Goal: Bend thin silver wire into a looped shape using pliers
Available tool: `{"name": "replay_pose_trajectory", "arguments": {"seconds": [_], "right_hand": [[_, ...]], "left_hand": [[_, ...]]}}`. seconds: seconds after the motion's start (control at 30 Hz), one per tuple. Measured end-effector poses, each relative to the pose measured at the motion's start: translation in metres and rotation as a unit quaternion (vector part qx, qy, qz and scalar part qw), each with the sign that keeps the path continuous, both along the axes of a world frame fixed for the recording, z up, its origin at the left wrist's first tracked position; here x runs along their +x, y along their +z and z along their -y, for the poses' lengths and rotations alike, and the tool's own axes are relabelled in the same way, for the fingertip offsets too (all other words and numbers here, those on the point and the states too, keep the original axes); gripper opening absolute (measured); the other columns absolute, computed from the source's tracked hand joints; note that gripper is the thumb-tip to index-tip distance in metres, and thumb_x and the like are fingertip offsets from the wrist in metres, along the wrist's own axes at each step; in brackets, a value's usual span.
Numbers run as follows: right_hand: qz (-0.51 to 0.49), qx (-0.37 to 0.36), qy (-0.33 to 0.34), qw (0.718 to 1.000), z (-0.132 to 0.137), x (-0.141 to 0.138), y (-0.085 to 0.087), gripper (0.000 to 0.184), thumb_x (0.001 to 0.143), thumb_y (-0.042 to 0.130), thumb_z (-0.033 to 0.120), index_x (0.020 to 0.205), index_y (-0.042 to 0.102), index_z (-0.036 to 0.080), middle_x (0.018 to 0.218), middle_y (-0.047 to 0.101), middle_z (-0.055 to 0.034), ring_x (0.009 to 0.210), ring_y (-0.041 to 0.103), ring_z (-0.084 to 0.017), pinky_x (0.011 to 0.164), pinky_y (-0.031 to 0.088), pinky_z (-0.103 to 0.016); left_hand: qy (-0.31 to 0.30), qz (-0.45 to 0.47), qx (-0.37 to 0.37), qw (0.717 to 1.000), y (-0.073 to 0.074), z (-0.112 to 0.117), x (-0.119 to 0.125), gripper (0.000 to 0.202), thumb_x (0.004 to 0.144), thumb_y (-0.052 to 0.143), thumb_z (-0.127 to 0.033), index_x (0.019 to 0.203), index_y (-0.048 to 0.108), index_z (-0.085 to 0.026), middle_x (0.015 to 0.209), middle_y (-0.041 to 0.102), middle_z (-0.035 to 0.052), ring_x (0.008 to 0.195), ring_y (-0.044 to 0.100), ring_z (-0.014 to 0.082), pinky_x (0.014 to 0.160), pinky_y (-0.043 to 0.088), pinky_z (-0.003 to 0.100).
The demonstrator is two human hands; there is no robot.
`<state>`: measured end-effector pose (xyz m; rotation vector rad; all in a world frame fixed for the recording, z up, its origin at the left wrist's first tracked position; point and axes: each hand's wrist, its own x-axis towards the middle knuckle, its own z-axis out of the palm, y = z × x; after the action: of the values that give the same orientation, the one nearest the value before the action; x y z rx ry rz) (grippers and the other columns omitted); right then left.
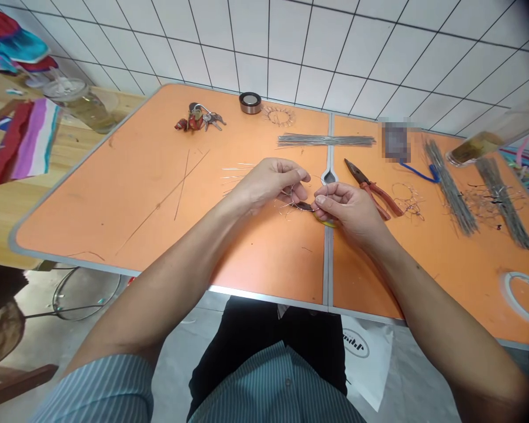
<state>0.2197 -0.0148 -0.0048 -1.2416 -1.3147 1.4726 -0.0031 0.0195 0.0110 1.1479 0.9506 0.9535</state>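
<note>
Thin wire (284, 205) is pinched by the fingers of the left hand (273, 183) and right hand (349, 210), low over the table (264, 258). If pulled unevenly, it could be kinked or sprung loose.

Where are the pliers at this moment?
In the head view, the pliers lie right of centre on the orange table, just beyond the right hand and left of some tangled thin wire.
</note>
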Motion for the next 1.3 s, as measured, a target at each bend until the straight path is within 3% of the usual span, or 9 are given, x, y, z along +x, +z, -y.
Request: {"name": "replay_pose_trajectory", "arguments": {"seconds": [0.23, 0.4, 0.57, 0.63, 0.77, 0.9, 1.03, 1.17, 1.3], "right_hand": [[0.039, 0.044, 0.002, 0.998, 0.000, -0.001, 0.005, 0.042, 0.087, 0.089, 0.062, 0.097, 0.077, 0.023, 0.095, 0.081, -0.0050, 0.076, 0.071, -0.014, 0.071, 0.060, -0.026], [0.045, 0.063, -0.021, 0.997, -0.002, 0.001, 0.009, 0.047, 0.086, 0.088, 0.067, 0.097, 0.077, 0.023, 0.094, 0.081, -0.0053, 0.074, 0.071, -0.014, 0.069, 0.059, -0.027], [0.077, 0.082, -0.043, 0.993, -0.004, 0.004, 0.010, 0.039, 0.086, 0.091, 0.058, 0.096, 0.077, 0.023, 0.092, 0.080, -0.0049, 0.075, 0.072, -0.015, 0.070, 0.060, -0.029], [0.099, 0.082, -0.046, 0.991, -0.005, 0.002, 0.013, 0.033, 0.086, 0.092, 0.050, 0.095, 0.076, 0.022, 0.090, 0.080, -0.0049, 0.073, 0.073, -0.017, 0.070, 0.059, -0.031], [0.205, 0.110, 0.008, 0.973, -0.014, -0.016, 0.024, 0.015, 0.091, 0.083, 0.033, 0.088, 0.074, 0.022, 0.083, 0.078, -0.0051, 0.071, 0.070, -0.019, 0.069, 0.054, -0.033], [0.346, 0.235, 0.068, 0.906, -0.048, -0.054, 0.027, 0.008, 0.091, 0.070, 0.020, 0.089, 0.077, 0.023, 0.085, 0.079, -0.0048, 0.079, 0.070, -0.023, 0.072, 0.048, -0.036], [0.451, 0.371, 0.114, 0.804, -0.100, -0.095, 0.017, 0.031, 0.093, 0.055, 0.011, 0.110, 0.079, 0.021, 0.107, 0.083, -0.0090, 0.097, 0.070, -0.027, 0.079, 0.045, -0.037], [0.548, 0.385, 0.189, 0.719, -0.137, -0.123, 0.014, 0.040, 0.094, 0.055, 0.012, 0.126, 0.077, 0.020, 0.116, 0.083, -0.0126, 0.098, 0.070, -0.030, 0.074, 0.039, -0.037], [0.626, 0.376, 0.256, 0.633, -0.150, -0.139, 0.022, 0.040, 0.094, 0.058, 0.013, 0.130, 0.073, 0.023, 0.108, 0.082, -0.0136, 0.088, 0.070, -0.030, 0.071, 0.033, -0.037]], "left_hand": [[0.022, 0.006, 0.010, 1.000, 0.004, -0.001, -0.005, 0.016, 0.091, 0.079, -0.026, 0.080, 0.081, -0.015, 0.066, 0.074, 0.0078, 0.055, 0.064, 0.0141, 0.057, 0.049, 0.026], [0.074, 0.020, 0.005, 0.997, 0.020, -0.005, -0.020, 0.014, 0.091, 0.081, -0.025, 0.083, 0.079, -0.013, 0.070, 0.076, 0.0073, 0.053, 0.063, 0.0124, 0.056, 0.050, 0.026], [0.157, 0.060, 0.008, 0.986, 0.049, -0.003, -0.060, 0.007, 0.099, 0.072, -0.016, 0.094, 0.075, -0.011, 0.084, 0.081, 0.0062, 0.058, 0.069, 0.0089, 0.059, 0.054, 0.021], [0.183, 0.074, 0.036, 0.980, 0.057, 0.001, -0.081, 0.015, 0.104, 0.060, -0.009, 0.098, 0.073, -0.008, 0.089, 0.082, 0.0056, 0.061, 0.072, 0.0072, 0.063, 0.055, 0.018], [0.219, 0.085, 0.018, 0.972, 0.053, 0.013, -0.116, 0.006, 0.095, 0.071, -0.008, 0.099, 0.073, -0.011, 0.099, 0.084, 0.0083, 0.060, 0.072, 0.0089, 0.058, 0.058, 0.020], [0.223, 0.090, -0.027, 0.970, 0.031, 0.027, -0.125, 0.016, 0.085, 0.079, -0.008, 0.099, 0.075, -0.012, 0.101, 0.084, 0.0115, 0.062, 0.076, 0.0124, 0.062, 0.065, 0.024], [0.182, 0.103, -0.079, 0.975, 0.003, 0.042, -0.109, 0.018, 0.080, 0.083, -0.009, 0.096, 0.076, -0.012, 0.103, 0.085, 0.0157, 0.059, 0.075, 0.0156, 0.061, 0.068, 0.032], [0.093, 0.063, -0.142, 0.983, -0.021, 0.050, -0.083, 0.014, 0.082, 0.081, -0.006, 0.093, 0.076, -0.011, 0.091, 0.084, 0.0187, 0.062, 0.077, 0.0184, 0.061, 0.063, 0.029], [0.008, 0.023, -0.143, 0.989, -0.032, 0.045, -0.063, 0.014, 0.082, 0.076, 0.001, 0.087, 0.075, -0.012, 0.084, 0.083, 0.0138, 0.067, 0.077, 0.0160, 0.069, 0.062, 0.028]]}}
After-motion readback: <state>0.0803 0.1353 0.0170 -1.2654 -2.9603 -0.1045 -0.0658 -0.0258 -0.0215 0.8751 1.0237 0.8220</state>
